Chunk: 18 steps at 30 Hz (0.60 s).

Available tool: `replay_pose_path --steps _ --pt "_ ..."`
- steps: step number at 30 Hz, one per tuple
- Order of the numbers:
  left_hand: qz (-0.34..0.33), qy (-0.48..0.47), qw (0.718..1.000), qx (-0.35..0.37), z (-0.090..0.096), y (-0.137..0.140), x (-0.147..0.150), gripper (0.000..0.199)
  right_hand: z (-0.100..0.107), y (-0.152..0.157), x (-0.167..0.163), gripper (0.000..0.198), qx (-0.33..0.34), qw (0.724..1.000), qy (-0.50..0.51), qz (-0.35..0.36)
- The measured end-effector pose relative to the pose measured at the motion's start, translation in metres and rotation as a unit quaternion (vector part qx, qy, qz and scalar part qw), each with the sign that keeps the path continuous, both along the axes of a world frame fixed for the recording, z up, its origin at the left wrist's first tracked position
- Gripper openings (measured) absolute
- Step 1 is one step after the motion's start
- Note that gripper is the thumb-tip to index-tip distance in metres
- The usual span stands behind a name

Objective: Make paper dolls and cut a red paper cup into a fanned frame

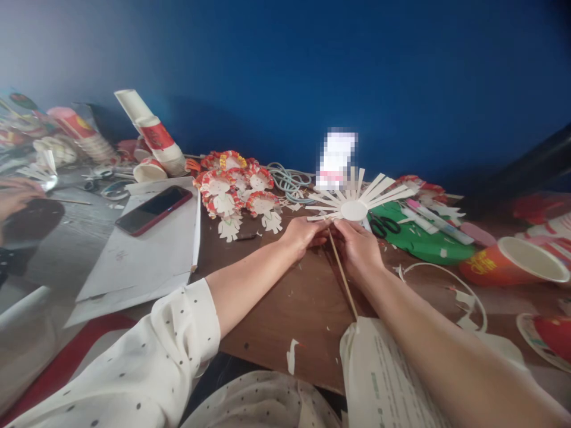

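A white paper cup cut into strips (354, 210) is fanned out round its disc-shaped base, inner side away from the table's front edge. My left hand (304, 233) is closed, pinching the near strips from the left. My right hand (357, 242) closes on the same strips from the right, thumb just below the round base. Between the hands a thin wooden stick (342, 273) runs down toward me. Its upper end is hidden at the fingers, so I cannot tell whether it is fixed to the cup.
Several paper figures with red frills (229, 184) lie behind my left hand. Black scissors (384, 226) rest on green sheet (439, 252) at right, near an orange paper cup (491, 264). A phone (154, 209) lies on a white box (147, 255). Another person's hand (18, 196) shows far left.
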<state>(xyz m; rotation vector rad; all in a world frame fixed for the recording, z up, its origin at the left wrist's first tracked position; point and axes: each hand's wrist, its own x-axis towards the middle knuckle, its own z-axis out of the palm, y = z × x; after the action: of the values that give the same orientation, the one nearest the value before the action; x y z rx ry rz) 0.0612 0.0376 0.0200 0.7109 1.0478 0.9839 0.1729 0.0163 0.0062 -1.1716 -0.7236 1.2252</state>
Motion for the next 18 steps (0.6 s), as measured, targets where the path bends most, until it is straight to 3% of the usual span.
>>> replay_pose_path --steps 12,18 --pt "-0.007 0.016 1.0 -0.005 0.0014 0.0008 -0.0005 0.012 0.0024 -0.0016 -0.0011 0.019 0.003 1.0 -0.002 -0.023" --pt "0.001 0.008 1.0 -0.015 0.0016 0.0012 -0.0024 0.018 0.0014 -0.0042 0.0035 0.023 0.021 0.997 -0.059 0.036"
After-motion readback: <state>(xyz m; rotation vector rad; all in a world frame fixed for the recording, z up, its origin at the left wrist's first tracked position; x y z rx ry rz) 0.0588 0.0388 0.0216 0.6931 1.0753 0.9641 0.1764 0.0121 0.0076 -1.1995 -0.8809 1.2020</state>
